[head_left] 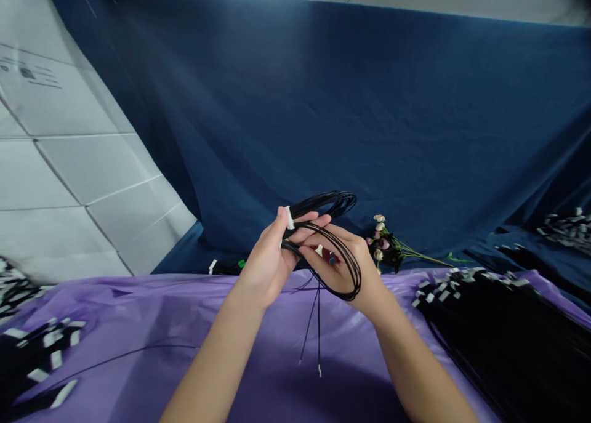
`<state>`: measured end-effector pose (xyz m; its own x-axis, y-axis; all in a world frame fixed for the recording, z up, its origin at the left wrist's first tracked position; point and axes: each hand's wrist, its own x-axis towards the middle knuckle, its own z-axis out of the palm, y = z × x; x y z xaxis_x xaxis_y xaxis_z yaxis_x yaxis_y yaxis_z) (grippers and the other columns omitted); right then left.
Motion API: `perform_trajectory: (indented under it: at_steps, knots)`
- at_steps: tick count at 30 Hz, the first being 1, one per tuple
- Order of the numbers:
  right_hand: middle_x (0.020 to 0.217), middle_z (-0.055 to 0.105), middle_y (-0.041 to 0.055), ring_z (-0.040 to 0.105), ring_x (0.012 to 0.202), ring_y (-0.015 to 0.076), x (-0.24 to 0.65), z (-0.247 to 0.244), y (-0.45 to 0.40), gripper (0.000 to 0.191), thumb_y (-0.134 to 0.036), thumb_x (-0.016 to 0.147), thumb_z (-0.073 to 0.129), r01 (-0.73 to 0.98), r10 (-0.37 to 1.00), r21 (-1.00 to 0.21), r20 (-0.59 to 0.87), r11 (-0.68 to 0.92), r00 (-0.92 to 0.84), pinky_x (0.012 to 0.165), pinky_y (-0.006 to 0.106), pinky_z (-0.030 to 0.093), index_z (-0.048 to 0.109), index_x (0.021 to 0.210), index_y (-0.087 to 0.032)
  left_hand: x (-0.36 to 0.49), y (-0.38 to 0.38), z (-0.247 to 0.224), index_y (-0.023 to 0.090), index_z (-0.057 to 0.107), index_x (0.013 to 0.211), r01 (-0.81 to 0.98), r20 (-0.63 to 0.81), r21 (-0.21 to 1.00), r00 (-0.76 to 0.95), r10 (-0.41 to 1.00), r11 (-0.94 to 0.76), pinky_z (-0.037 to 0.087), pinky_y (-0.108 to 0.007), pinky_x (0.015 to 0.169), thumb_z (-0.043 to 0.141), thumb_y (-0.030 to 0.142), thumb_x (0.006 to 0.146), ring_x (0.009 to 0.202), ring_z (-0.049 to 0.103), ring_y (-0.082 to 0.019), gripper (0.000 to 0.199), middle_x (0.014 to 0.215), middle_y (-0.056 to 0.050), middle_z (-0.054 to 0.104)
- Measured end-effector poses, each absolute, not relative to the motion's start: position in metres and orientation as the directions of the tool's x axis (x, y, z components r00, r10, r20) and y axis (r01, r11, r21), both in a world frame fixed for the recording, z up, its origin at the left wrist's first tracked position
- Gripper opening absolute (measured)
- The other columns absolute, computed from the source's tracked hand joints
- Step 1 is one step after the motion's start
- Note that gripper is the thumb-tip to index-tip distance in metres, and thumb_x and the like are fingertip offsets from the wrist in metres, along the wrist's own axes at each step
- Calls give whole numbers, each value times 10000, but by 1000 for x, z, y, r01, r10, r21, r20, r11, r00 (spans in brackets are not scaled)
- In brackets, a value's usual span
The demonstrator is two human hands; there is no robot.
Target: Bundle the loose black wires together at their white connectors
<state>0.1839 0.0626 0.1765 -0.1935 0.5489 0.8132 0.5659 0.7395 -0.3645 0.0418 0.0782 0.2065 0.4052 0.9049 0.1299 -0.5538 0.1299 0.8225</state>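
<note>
A coiled bundle of thin black cable (pixel 353 266) is held up between my hands, above the purple sheet. My left hand (pixel 272 260) is closed round the coil's left side, its thumb beside a white tie or label (pixel 290 217). My right hand (pixel 346 260) reaches through the loops from the right, with its fingers bent against the cable near the left fingers. Two loose cable ends with pale tips (pixel 319 369) hang below the hands.
Black cables with white ends (pixel 508 324) are piled at the right, and more bundles (pixel 41 355) lie at the left. Artificial flowers (pixel 383 244) lie behind my right hand. A blue cloth (pixel 346 103) hangs at the back; white boxes (pixel 83 158) stand at the left.
</note>
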Motion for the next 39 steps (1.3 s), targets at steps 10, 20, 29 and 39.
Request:
perform_trajectory:
  at_steps: [10, 20, 29, 39]
  knots:
    - [966, 662, 45, 618, 785, 156, 183, 178, 64, 165, -200, 897, 534, 602, 643, -424, 738, 676, -202, 658, 260, 470, 667, 995, -194, 45, 77, 208, 138, 718, 924, -581, 136, 803, 396, 908, 133, 525, -364, 845, 452, 491, 955, 1021, 662, -254, 442, 1138, -125, 702]
    - [977, 660, 69, 618, 832, 183, 182, 179, 62, 169, -243, 943, 478, 574, 637, -452, 753, 683, -165, 699, 287, 467, 620, 1015, -188, 44, 78, 207, 139, 726, 912, -580, 130, 803, 394, 910, 136, 511, -334, 886, 464, 475, 956, 1049, 656, -239, 428, 1099, -119, 716]
    - [573, 368, -82, 283, 475, 55, 209, 194, 53, 189, -337, 842, 676, 17, 828, -832, 549, 554, -114, 433, 190, 238, 561, 827, -188, 34, 83, 210, 143, 695, 1006, -515, 90, 837, 460, 883, 183, 549, -381, 804, 439, 474, 965, 1023, 671, -276, 421, 1074, -137, 715]
    - [522, 261, -106, 228, 473, 57, 211, 190, 67, 133, -206, 798, 693, 276, 652, -693, 721, 666, 236, 461, 222, 209, 571, 751, -184, 36, 82, 207, 106, 649, 1045, -432, 108, 885, 548, 829, 171, 557, -365, 706, 407, 476, 973, 751, 726, -257, 448, 782, -157, 742]
